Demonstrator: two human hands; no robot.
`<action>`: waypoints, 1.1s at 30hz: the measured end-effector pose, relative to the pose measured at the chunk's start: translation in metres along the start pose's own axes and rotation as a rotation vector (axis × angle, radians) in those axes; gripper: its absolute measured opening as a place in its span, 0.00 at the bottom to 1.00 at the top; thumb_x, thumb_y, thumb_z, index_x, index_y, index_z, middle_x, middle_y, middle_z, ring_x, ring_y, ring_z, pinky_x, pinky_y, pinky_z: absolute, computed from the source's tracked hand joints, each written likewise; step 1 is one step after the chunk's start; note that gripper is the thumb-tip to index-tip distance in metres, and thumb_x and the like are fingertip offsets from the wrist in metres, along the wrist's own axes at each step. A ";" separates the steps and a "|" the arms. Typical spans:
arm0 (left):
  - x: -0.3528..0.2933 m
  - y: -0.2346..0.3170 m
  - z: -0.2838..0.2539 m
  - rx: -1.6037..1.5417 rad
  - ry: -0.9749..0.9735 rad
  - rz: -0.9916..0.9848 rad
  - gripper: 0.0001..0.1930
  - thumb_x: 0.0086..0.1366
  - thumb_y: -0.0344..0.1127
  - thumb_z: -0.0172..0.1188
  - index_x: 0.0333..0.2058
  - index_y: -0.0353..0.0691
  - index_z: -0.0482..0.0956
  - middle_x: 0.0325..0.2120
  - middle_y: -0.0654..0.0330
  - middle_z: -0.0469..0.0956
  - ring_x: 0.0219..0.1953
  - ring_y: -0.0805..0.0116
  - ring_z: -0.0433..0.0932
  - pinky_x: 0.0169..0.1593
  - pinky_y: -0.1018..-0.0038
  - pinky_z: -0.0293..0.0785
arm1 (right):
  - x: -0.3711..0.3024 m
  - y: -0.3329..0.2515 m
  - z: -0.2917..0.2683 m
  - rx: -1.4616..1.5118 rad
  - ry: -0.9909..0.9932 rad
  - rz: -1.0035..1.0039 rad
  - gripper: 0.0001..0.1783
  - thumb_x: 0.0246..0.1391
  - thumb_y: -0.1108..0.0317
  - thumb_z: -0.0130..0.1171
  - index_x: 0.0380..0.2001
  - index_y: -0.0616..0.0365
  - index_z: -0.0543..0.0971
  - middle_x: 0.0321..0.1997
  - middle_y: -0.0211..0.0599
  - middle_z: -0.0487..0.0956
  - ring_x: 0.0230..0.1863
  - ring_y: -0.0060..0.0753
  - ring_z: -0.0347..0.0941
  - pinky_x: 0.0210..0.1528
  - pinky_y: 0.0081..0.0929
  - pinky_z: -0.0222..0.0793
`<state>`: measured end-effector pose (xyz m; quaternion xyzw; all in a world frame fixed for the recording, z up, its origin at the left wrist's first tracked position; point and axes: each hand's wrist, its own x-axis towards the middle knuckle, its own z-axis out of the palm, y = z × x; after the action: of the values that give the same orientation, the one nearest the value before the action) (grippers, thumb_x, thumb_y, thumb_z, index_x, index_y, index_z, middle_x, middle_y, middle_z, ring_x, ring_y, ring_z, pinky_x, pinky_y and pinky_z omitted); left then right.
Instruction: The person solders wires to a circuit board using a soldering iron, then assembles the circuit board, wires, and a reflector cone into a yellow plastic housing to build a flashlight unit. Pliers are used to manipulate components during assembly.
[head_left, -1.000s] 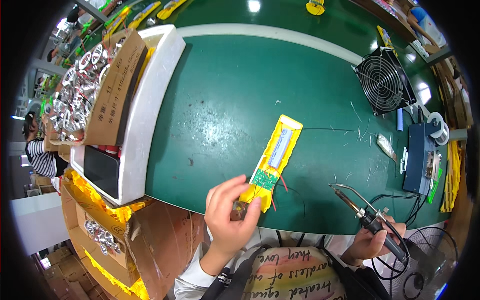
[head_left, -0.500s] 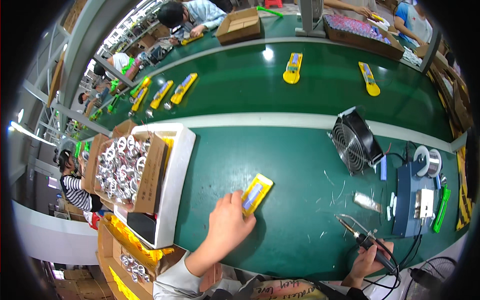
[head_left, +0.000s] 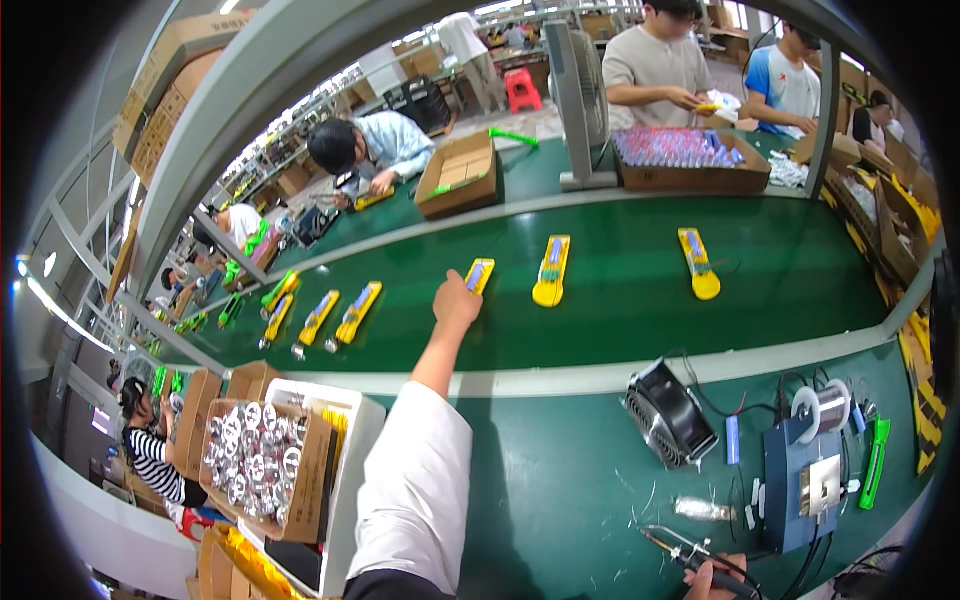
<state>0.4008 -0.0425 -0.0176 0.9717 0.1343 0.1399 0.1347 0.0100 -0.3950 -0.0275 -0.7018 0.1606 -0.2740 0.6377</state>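
Note:
My left arm, in a white sleeve, stretches far forward over the green bench. My left hand (head_left: 458,300) rests on the near end of a yellow handle-shaped part (head_left: 480,275) that lies on the green conveyor belt (head_left: 620,300). At the lower right edge, my right hand (head_left: 715,578) is shut on a soldering iron (head_left: 680,553), its tip pointing left just above the bench. Only the fingers of that hand show.
More yellow parts (head_left: 551,271) lie along the belt. A small black fan (head_left: 668,413), a blue soldering station (head_left: 808,480) and a solder spool (head_left: 824,410) stand at the right. A cardboard box of round metal pieces (head_left: 262,462) sits at the left. Other people work across the belt.
My left hand has carried the yellow part from the bench near me out onto the conveyor belt. The view has tilted up. My right hand has kept hold of the soldering iron.

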 end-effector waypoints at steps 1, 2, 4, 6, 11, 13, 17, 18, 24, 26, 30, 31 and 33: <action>0.007 0.001 0.008 -0.009 0.016 -0.021 0.19 0.42 0.32 0.59 0.33 0.34 0.63 0.27 0.48 0.74 0.32 0.50 0.74 0.34 0.61 0.70 | -0.002 0.004 -0.001 0.040 -0.024 0.024 0.11 0.44 0.67 0.55 0.25 0.64 0.69 0.15 0.35 0.71 0.16 0.22 0.66 0.21 0.16 0.61; 0.011 0.007 0.014 0.011 -0.025 -0.080 0.20 0.43 0.35 0.61 0.33 0.34 0.64 0.31 0.47 0.73 0.35 0.52 0.73 0.36 0.62 0.70 | -0.002 0.004 -0.001 0.022 -0.023 0.042 0.11 0.44 0.67 0.55 0.25 0.64 0.69 0.14 0.35 0.70 0.15 0.22 0.65 0.20 0.16 0.61; 0.009 0.019 0.029 -0.011 0.213 0.089 0.19 0.44 0.38 0.61 0.31 0.35 0.65 0.30 0.48 0.72 0.35 0.52 0.71 0.38 0.63 0.69 | 0.000 0.005 0.001 -0.014 -0.007 0.031 0.10 0.44 0.68 0.54 0.25 0.64 0.69 0.14 0.35 0.70 0.15 0.22 0.65 0.20 0.16 0.61; 0.001 0.041 0.038 -0.142 0.360 0.310 0.17 0.45 0.43 0.61 0.26 0.36 0.69 0.29 0.50 0.71 0.35 0.53 0.68 0.40 0.64 0.67 | 0.003 0.007 0.005 -0.057 0.017 0.012 0.10 0.44 0.69 0.54 0.25 0.65 0.68 0.14 0.35 0.70 0.15 0.22 0.65 0.20 0.17 0.61; -0.033 0.119 0.038 -0.098 0.043 0.283 0.15 0.44 0.43 0.60 0.20 0.35 0.73 0.27 0.50 0.71 0.34 0.53 0.69 0.35 0.63 0.67 | 0.010 0.001 0.003 -0.010 0.028 0.025 0.10 0.45 0.68 0.52 0.24 0.65 0.68 0.15 0.35 0.70 0.15 0.23 0.64 0.20 0.17 0.61; -0.028 0.092 0.051 -0.108 0.086 0.263 0.14 0.45 0.42 0.60 0.20 0.36 0.73 0.26 0.50 0.71 0.32 0.53 0.69 0.34 0.63 0.67 | 0.008 -0.002 0.008 0.023 -0.012 0.012 0.10 0.45 0.68 0.52 0.24 0.65 0.68 0.15 0.36 0.69 0.15 0.23 0.64 0.20 0.18 0.61; -0.064 0.077 0.026 -0.200 0.062 0.335 0.08 0.45 0.38 0.59 0.20 0.39 0.74 0.22 0.50 0.71 0.29 0.53 0.70 0.33 0.62 0.67 | 0.006 0.005 0.003 0.016 0.072 -0.010 0.11 0.46 0.67 0.51 0.24 0.65 0.67 0.15 0.37 0.69 0.16 0.24 0.64 0.20 0.19 0.61; -0.083 0.074 0.011 -0.158 0.039 0.343 0.07 0.45 0.36 0.60 0.19 0.39 0.74 0.22 0.50 0.71 0.28 0.53 0.70 0.32 0.62 0.67 | 0.005 0.009 -0.001 0.008 0.079 -0.026 0.12 0.46 0.65 0.50 0.22 0.66 0.66 0.15 0.39 0.69 0.16 0.26 0.64 0.19 0.21 0.61; -0.258 0.017 -0.098 -0.268 -0.083 0.343 0.07 0.49 0.36 0.57 0.22 0.39 0.71 0.34 0.48 0.69 0.33 0.51 0.67 0.37 0.63 0.65 | 0.004 0.003 -0.003 -0.003 0.121 -0.084 0.13 0.44 0.65 0.52 0.19 0.64 0.64 0.14 0.38 0.67 0.15 0.27 0.63 0.18 0.21 0.59; -0.318 0.006 -0.121 -0.273 -0.114 0.302 0.08 0.50 0.37 0.58 0.22 0.40 0.71 0.38 0.49 0.68 0.32 0.52 0.67 0.37 0.64 0.66 | 0.004 0.003 -0.002 0.043 0.193 -0.131 0.14 0.43 0.66 0.54 0.18 0.62 0.63 0.13 0.35 0.64 0.15 0.26 0.61 0.16 0.20 0.58; -0.412 -0.013 -0.125 -0.354 -0.159 0.208 0.09 0.50 0.37 0.59 0.27 0.40 0.72 0.42 0.50 0.67 0.36 0.54 0.68 0.40 0.67 0.67 | 0.002 -0.002 0.002 0.015 0.235 -0.141 0.13 0.43 0.67 0.56 0.20 0.64 0.64 0.15 0.34 0.64 0.15 0.25 0.60 0.16 0.19 0.58; -0.425 -0.017 -0.126 -0.370 -0.118 0.202 0.11 0.48 0.39 0.61 0.26 0.40 0.71 0.42 0.50 0.68 0.35 0.55 0.69 0.39 0.69 0.67 | 0.000 -0.003 0.003 0.034 0.215 -0.136 0.13 0.43 0.67 0.56 0.20 0.64 0.64 0.15 0.34 0.64 0.15 0.25 0.60 0.16 0.19 0.58; -0.424 -0.032 -0.142 -0.414 -0.130 0.186 0.14 0.49 0.41 0.61 0.29 0.39 0.71 0.41 0.51 0.68 0.37 0.55 0.69 0.42 0.68 0.66 | -0.002 -0.006 0.005 0.053 0.219 -0.166 0.13 0.43 0.68 0.57 0.21 0.66 0.65 0.15 0.34 0.65 0.16 0.25 0.60 0.16 0.19 0.59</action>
<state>-0.0426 -0.1077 0.0036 0.9384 0.0038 0.1135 0.3263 0.0109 -0.3890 -0.0217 -0.6613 0.1636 -0.4049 0.6099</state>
